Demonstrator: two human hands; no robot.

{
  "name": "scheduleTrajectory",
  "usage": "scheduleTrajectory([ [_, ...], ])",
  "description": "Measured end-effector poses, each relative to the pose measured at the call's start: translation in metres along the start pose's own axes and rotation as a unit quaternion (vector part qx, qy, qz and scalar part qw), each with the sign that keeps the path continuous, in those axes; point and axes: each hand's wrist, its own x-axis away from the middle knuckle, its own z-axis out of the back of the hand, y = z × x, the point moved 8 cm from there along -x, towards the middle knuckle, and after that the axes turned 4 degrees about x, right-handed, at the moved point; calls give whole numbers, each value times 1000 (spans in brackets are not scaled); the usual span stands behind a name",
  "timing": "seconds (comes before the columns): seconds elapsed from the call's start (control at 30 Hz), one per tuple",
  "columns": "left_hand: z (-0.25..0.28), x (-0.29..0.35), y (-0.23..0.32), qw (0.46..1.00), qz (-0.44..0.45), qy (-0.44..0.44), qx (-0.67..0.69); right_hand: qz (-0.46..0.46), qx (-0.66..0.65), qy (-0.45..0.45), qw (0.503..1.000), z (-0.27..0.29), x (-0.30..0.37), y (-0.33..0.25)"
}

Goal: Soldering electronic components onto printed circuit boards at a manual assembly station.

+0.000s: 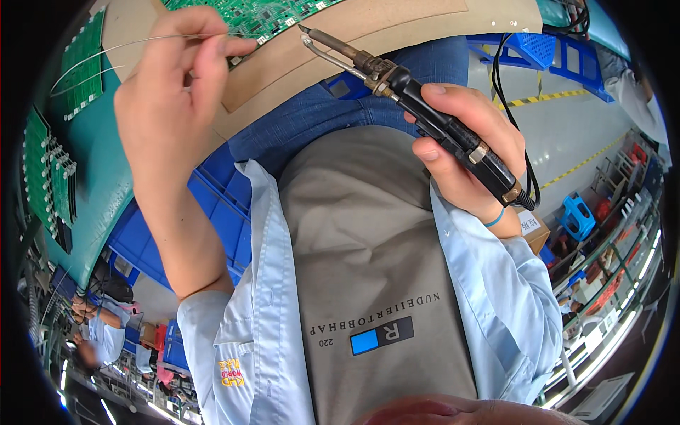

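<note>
My left hand [173, 85] is closed at the near edge of a green circuit board [265, 18]. A thin silvery wire [92, 55], which looks like solder wire, runs from its fingers and loops out to the left. One fingertip lies close to a small white connector [263, 39] on the board's edge; whether it touches cannot be told. My right hand [478, 134] grips a black soldering iron [453, 131] with a thin metal tube along its shaft. The iron's tip [304, 29] points up and left, just short of the board, near its white edge connectors.
Brown cardboard [340, 53] lies under the board on a green mat [106, 156]. More green boards stand in a row [49, 170] at the left. A black cable [499, 78] hangs beside my right hand. Blue plastic bins [219, 205] sit below the table; another person [106, 326] is at lower left.
</note>
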Motion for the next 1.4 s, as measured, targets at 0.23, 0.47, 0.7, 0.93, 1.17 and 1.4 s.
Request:
scheduleTrajectory([
  [0.23,-9,2,6,998,-55,-28,11,0,3,-2,1000,-6,-1,-2],
  [0.47,-11,0,4,997,-64,-26,21,10,11,-8,1000,-8,-7,-6],
  [0.7,-10,2,-1,997,-61,-28,36,16,42,-38,998,-15,-13,-9],
  [0.93,-10,1,-4,997,-60,-31,45,26,48,-41,998,-20,-19,-11],
  [1.17,-12,0,-6,996,-58,-35,59,31,52,-36,998,-22,-18,-9],
  [1.4,-13,1,-10,995,-52,-37,73,26,45,-34,998,-23,-20,-7],
])
